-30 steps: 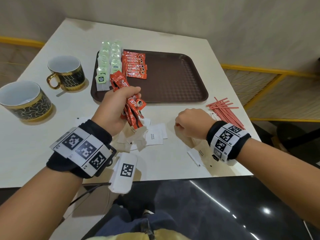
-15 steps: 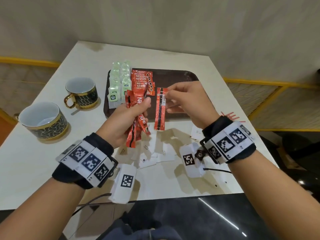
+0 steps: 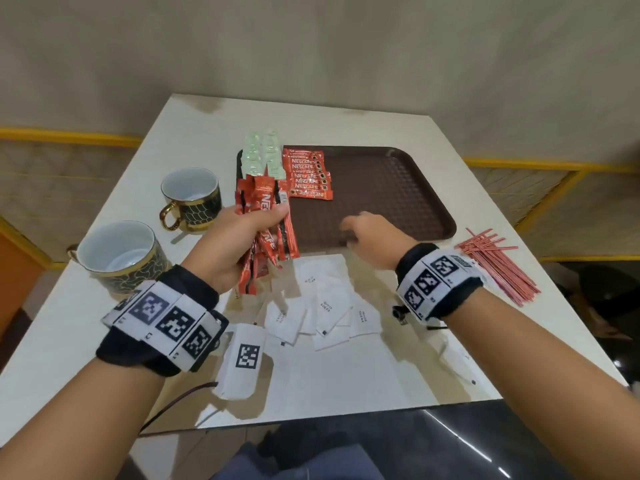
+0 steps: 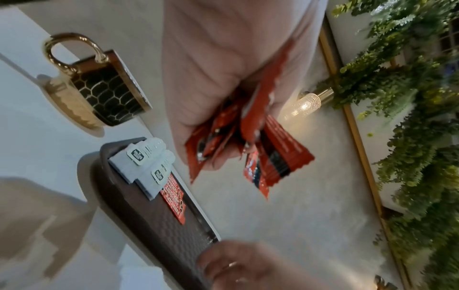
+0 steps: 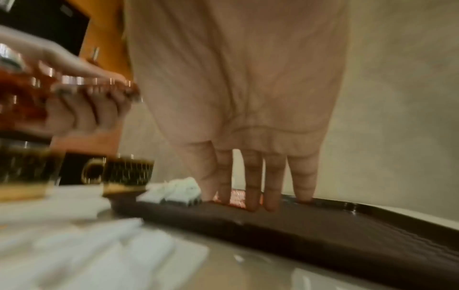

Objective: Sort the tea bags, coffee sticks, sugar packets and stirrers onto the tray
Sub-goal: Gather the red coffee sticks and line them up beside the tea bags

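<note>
My left hand grips a bundle of red coffee sticks upright, just left of the brown tray. In the left wrist view the sticks fan out of the fist. My right hand hovers over the tray's near edge, fingers straight and holding nothing. Pale green tea bags lie along the tray's left side. Beside them is a row of coffee sticks. White sugar packets lie scattered on the table before me. Red stirrers lie in a heap at the right.
Two black-and-gold cups stand on the table left of the tray. The tray's right half is bare. The table's near edge runs just beyond the sugar packets. A yellow rail runs along the wall.
Half a second ago my right hand pinched one coffee stick beside the bundle. Now it is empty and lower, over the tray. My left hand still grips the bundle.
</note>
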Motion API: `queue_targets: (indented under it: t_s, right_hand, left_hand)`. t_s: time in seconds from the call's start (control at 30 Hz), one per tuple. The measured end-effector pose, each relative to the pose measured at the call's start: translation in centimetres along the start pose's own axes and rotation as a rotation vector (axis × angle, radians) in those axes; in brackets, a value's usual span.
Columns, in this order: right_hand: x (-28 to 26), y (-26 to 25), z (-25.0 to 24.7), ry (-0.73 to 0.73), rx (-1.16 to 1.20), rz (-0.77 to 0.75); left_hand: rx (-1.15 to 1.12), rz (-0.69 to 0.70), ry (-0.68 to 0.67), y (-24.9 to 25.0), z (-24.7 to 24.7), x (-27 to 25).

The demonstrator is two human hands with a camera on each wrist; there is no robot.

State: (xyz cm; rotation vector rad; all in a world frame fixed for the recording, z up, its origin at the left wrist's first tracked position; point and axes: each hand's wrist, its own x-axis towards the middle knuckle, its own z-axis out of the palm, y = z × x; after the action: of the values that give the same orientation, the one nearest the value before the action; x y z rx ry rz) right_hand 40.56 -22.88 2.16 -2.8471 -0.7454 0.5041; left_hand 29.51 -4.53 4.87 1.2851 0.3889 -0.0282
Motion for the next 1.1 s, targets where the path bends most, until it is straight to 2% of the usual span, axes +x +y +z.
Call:
queue_targets:
  t_s: [0.1, 0.23, 0.3, 0.37, 0.43, 0.5, 0.57, 0.67, 0.73, 0.8, 0.93, 1.0, 1.1]
  right_hand:
    - [1.0, 0.4, 0.9, -0.116, -0.262, -0.062]
    - [1.3, 0.1, 1.0, -0.099, -0.470, -0.188]
    - [1.0, -0.1, 0.9, -0.139, -0.517, -0.269]
    - [0.9, 0.4, 0.4, -0.164, -0.433, -0.328]
    - [1.1, 1.0, -1.1, -0.101, -0.086, -0.328]
    - [0.9, 1.1, -2.9, -0.051, 0.543, -0.209]
    - [0.5, 0.6, -4.5, -0.144, 1.073, -0.117]
    - [0.2, 0.1, -5.3, -0.401, 1.367, -0.119]
    - [0.3, 0.3, -5.5, -0.460, 1.519, -0.064]
    - [0.8, 0.8, -5.6, -0.356, 1.563, -0.022]
    - [1.8, 1.5, -4.7, 0.073, 1.248, -0.110]
    - [1.7, 1.0, -4.2, 0.171, 1.139, -0.150]
    - [1.5, 0.2, -3.7, 0.223, 1.050, -0.187]
  left_hand:
    - [-0.055, -0.014, 0.003, 0.4, -0.2, 0.3]
    - [-0.116, -0.028, 0.000, 0.9, 1.0, 1.1]
    - [-0.142, -0.028, -0.004, 1.0, 1.7, 1.6]
    - [-0.170, -0.027, 0.008, 1.2, 2.6, 2.1]
    - [-0.197, -0.033, 0.024, 1.1, 3.4, 2.7]
    - [-0.231, -0.042, 0.018, 1.0, 4.3, 3.3]
    - [-0.247, -0.043, 0.002, 0.8, 5.2, 3.7]
    - [-0.230, -0.027, -0.008, 0.6, 6.2, 4.2]
    - [-0.227, -0.018, 0.012, 0.7, 6.5, 4.5]
    - [-0.222, -0.010, 0.057, 0.7, 6.3, 4.7]
    - [-0.246, 0.001, 0.090, 0.7, 5.8, 4.6]
    - [-0.245, 0.003, 0.076, 0.9, 5.9, 4.4]
    - [-0.200, 0.026, 0.125, 1.2, 5.4, 4.6]
